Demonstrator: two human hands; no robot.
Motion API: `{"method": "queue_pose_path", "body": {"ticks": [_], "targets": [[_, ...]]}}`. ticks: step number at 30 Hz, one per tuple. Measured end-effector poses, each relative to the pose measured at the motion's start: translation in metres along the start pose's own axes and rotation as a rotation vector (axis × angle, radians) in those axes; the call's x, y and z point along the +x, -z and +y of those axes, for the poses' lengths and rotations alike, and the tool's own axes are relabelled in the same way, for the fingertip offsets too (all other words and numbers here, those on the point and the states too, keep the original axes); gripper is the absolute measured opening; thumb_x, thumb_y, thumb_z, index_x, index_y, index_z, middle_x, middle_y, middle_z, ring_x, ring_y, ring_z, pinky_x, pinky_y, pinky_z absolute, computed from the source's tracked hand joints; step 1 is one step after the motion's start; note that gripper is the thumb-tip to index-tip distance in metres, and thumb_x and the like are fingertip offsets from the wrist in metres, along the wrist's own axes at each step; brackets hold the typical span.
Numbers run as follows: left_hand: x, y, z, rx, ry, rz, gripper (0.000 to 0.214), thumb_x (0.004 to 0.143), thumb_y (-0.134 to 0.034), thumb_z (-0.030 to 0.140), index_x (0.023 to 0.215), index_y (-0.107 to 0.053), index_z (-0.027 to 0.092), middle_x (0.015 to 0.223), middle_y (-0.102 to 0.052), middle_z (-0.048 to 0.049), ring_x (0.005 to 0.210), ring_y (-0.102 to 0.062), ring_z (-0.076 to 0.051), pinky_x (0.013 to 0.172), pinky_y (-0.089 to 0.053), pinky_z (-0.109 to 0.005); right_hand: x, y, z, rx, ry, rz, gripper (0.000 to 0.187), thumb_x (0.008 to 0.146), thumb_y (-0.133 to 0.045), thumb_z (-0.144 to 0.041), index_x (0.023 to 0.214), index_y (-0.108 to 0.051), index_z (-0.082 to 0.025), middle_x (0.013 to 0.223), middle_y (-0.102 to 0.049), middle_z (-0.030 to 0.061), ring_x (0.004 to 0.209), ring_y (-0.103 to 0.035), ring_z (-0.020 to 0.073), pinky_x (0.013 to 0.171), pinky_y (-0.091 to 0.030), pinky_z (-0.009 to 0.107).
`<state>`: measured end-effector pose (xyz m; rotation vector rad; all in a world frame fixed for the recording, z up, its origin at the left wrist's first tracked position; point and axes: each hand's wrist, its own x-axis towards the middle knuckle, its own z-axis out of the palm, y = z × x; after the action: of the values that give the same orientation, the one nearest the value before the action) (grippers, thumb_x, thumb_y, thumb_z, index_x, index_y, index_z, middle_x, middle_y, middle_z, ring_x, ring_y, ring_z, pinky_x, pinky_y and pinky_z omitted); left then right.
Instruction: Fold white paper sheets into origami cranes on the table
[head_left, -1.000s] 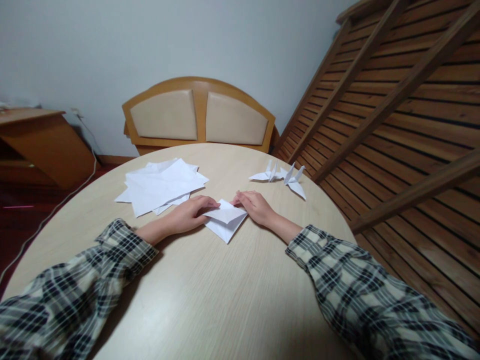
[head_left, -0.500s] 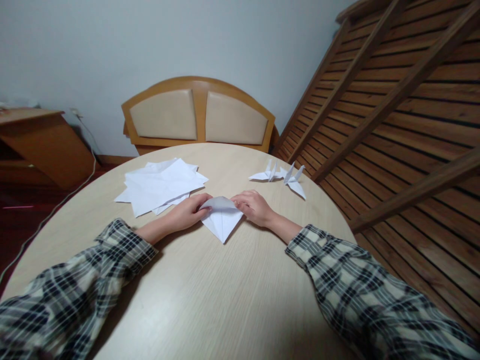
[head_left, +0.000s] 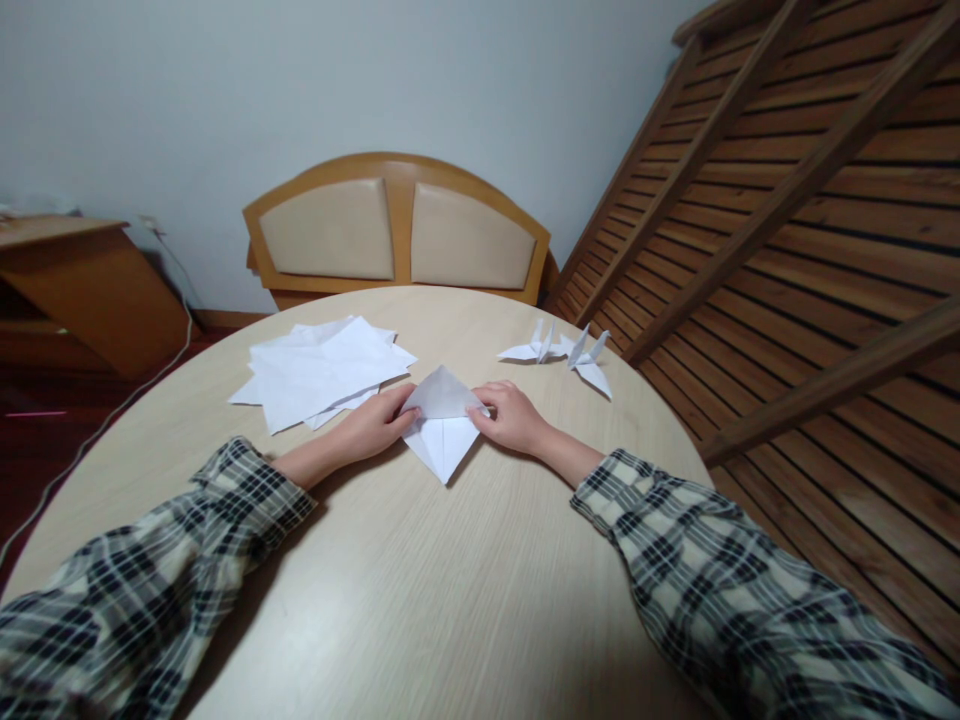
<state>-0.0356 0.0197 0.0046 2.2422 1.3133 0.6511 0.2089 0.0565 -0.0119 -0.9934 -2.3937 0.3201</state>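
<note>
Between my hands is a folded sheet of white paper [head_left: 444,440], diamond-shaped, one point towards me and one away, with a crease across its middle and another down the near half. My left hand [head_left: 379,418] pinches its left corner, thumb on top. On the right corner, my right hand [head_left: 506,415] grips the same way, its thumb pressing the paper. The fingers under the paper are partly hidden.
Left of my hands lies a pile of white paper sheets [head_left: 322,370] on the round table [head_left: 420,600]. Folded paper cranes [head_left: 589,360] stand at the back right. Beyond are a headboard [head_left: 401,225], a slatted wooden frame [head_left: 787,220] and a desk [head_left: 82,280].
The paper's upper flap, curled towards me before, now stands opened away from me with its point at the far side. Both thumbs have shifted onto the side corners.
</note>
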Motion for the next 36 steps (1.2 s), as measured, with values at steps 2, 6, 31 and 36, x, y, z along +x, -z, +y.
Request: {"method": "queue_pose_path", "body": {"ticks": [2,6,31,36], "targets": [[0.0,0.0,0.0,0.007,-0.002,0.002,0.028,0.092,-0.042,0.037,0.106,-0.057,0.017,0.091,-0.064,-0.0068,0.078,-0.058,-0.022,0.073,-0.046,-0.036,0.001,0.0,0.0,0.0,0.002,0.001,0.018,0.086,-0.051,-0.026,0.077,-0.065,-0.018,0.075,-0.066,0.0038,0.075,-0.057,0.018,0.079,-0.038,0.032],[0.0,-0.001,-0.004,0.022,-0.003,0.005,0.033,0.095,-0.039,0.041,0.107,-0.057,0.017,0.091,-0.065,-0.0074,0.079,-0.059,-0.022,0.074,-0.048,-0.037,0.002,0.0,-0.001,0.005,0.003,0.002,0.025,0.087,-0.048,-0.025,0.064,-0.056,-0.019,0.065,-0.059,0.0026,0.067,-0.052,0.0164,0.072,-0.035,0.031],[0.001,-0.001,-0.031,-0.168,-0.106,-0.046,0.044,0.094,-0.036,0.025,0.134,-0.051,0.018,0.145,-0.051,-0.0086,0.134,-0.045,-0.026,0.116,-0.031,-0.042,0.001,-0.003,0.0,0.372,-0.218,0.038,0.021,0.084,-0.05,-0.025,0.079,-0.067,-0.014,0.075,-0.067,0.0042,0.07,-0.058,0.0163,0.065,-0.039,0.026],[0.002,-0.002,-0.034,-0.191,-0.123,-0.062,0.04,0.093,-0.043,0.028,0.132,-0.053,0.025,0.141,-0.054,-0.0092,0.13,-0.049,-0.025,0.114,-0.035,-0.043,0.001,-0.003,-0.001,0.371,-0.223,0.038,0.021,0.084,-0.05,-0.025,0.079,-0.067,-0.015,0.075,-0.067,0.0038,0.07,-0.058,0.0163,0.065,-0.039,0.026]]}}
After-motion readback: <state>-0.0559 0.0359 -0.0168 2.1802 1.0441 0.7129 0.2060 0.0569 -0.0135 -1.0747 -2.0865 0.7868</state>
